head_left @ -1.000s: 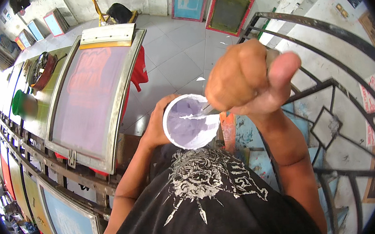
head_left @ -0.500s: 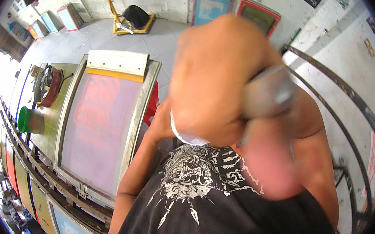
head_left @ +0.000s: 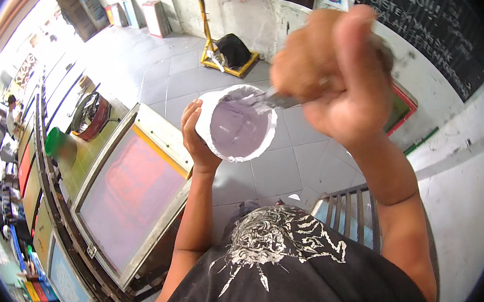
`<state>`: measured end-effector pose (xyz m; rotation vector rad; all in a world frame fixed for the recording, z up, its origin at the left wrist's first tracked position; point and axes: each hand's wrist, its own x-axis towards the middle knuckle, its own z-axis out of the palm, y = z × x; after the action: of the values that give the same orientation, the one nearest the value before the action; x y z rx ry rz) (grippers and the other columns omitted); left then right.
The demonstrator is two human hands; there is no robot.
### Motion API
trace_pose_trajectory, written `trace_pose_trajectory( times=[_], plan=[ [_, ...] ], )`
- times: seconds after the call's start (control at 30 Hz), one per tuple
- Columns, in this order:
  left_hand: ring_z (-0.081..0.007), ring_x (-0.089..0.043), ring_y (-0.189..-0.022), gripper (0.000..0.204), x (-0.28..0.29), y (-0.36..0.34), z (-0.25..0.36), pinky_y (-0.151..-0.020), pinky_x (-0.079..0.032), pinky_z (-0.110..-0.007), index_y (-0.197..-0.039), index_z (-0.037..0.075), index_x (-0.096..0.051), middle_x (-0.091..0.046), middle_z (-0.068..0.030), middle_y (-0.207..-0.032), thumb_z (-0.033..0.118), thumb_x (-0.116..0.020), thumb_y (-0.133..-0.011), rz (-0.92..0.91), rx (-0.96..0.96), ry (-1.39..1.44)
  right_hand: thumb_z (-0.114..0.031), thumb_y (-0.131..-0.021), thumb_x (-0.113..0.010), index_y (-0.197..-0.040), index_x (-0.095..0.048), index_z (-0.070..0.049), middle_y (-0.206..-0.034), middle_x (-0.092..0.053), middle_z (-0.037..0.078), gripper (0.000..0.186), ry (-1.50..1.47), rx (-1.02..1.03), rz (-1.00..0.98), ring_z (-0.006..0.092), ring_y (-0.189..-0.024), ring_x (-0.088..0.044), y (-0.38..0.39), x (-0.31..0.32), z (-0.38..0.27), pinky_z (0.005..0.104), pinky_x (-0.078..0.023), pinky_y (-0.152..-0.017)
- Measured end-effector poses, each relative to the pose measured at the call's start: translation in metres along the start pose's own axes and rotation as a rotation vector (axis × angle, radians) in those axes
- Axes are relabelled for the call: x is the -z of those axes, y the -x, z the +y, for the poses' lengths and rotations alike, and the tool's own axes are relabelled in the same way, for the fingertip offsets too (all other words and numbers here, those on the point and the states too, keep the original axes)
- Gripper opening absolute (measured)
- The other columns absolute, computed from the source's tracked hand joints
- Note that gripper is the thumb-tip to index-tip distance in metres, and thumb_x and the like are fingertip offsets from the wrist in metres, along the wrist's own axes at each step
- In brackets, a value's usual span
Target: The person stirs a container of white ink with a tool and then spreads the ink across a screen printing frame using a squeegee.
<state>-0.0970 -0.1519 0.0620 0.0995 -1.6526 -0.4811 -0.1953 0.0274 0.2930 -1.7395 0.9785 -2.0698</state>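
Note:
My left hand (head_left: 196, 140) wraps round the side of a white tub (head_left: 208, 109), its mouth tilted toward me. Thick pale lilac ink (head_left: 239, 133) coats the inside. In my closed right hand (head_left: 336, 76), slightly blurred, is a metal spatula (head_left: 276, 98). Its ink-smeared end reaches over the tub's rim into the ink. To the left lies a screen printing frame (head_left: 105, 265) with lilac mesh and a reddish patch. A squeegee (head_left: 167, 135) with a white holder and a yellow-orange blade rests across its far end.
Beyond the frame stand a green container (head_left: 57, 142) and a round reddish-brown tray (head_left: 92, 121). A dark metal rail (head_left: 67, 224) runs along the left. A slatted metal rack (head_left: 351, 213) is close on my right. A yellow stand (head_left: 210, 50) stands by the wall. Another person (head_left: 12, 116) is far left.
My right hand has moved up and away from close before the camera, uncovering the tub and spatula. The view has shifted, showing more floor and wall.

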Motion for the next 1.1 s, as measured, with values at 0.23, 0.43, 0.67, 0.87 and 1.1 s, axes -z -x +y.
trace_pose_trajectory(
  times=[0.23,0.43,0.67,0.87,1.1],
  plan=[
    [-0.0356,-0.048,-0.130,0.084,-0.049,-0.004,-0.040,-0.109,-0.043,-0.047,-0.132,0.008,-0.040,-0.051,-0.0174,-0.134,0.013,-0.091,-0.065,0.130,0.051,-0.239,-0.047,-0.105,-0.044,-0.062,-0.028,-0.018,-0.053,-0.021,-0.005,0.054,-0.524,-0.196,0.390,0.0099,-0.046,-0.019,-0.009,0.086,0.062,0.0282,-0.026,-0.050],
    [-0.0368,-0.043,-0.136,0.085,-0.090,-0.014,-0.079,-0.110,-0.041,-0.049,-0.135,0.012,-0.037,-0.040,-0.0197,-0.147,0.014,-0.090,-0.068,0.145,0.049,-0.269,-0.051,-0.104,-0.043,-0.061,-0.028,-0.019,-0.052,-0.021,-0.006,0.055,-0.763,-0.210,0.463,0.0082,-0.046,-0.017,-0.019,0.131,0.113,0.0274,-0.023,-0.050],
    [-0.0347,-0.049,-0.133,0.091,-0.130,-0.006,-0.139,-0.108,-0.044,-0.046,-0.136,0.011,-0.037,-0.046,-0.0235,-0.144,0.018,-0.093,-0.064,0.017,0.170,0.000,-0.055,-0.103,-0.041,-0.067,-0.031,-0.019,-0.057,-0.027,-0.006,0.052,-0.458,-0.014,0.069,0.0079,-0.048,-0.021,-0.067,0.161,0.141,0.0251,-0.023,-0.049],
    [-0.0359,-0.053,-0.129,0.100,-0.146,-0.007,-0.165,-0.104,-0.048,-0.045,-0.138,0.010,-0.038,-0.049,-0.0239,-0.141,0.020,-0.096,-0.058,-0.014,0.207,-0.054,-0.056,-0.098,-0.051,-0.067,-0.034,-0.017,-0.059,-0.035,-0.005,0.053,-0.475,-0.016,-0.227,0.0092,-0.048,-0.028,-0.109,0.177,0.152,0.0259,-0.027,-0.047],
    [-0.0316,-0.061,-0.120,0.096,-0.170,-0.008,-0.136,-0.100,-0.051,-0.042,-0.136,0.005,-0.043,-0.060,-0.0169,-0.130,0.020,-0.096,-0.057,-0.022,0.411,-0.312,-0.054,-0.093,-0.064,-0.058,-0.037,-0.012,-0.055,-0.044,0.000,0.060,-0.299,0.042,-0.551,0.0112,-0.045,-0.038,-0.125,0.179,0.230,0.0265,-0.028,-0.044]
  ],
)
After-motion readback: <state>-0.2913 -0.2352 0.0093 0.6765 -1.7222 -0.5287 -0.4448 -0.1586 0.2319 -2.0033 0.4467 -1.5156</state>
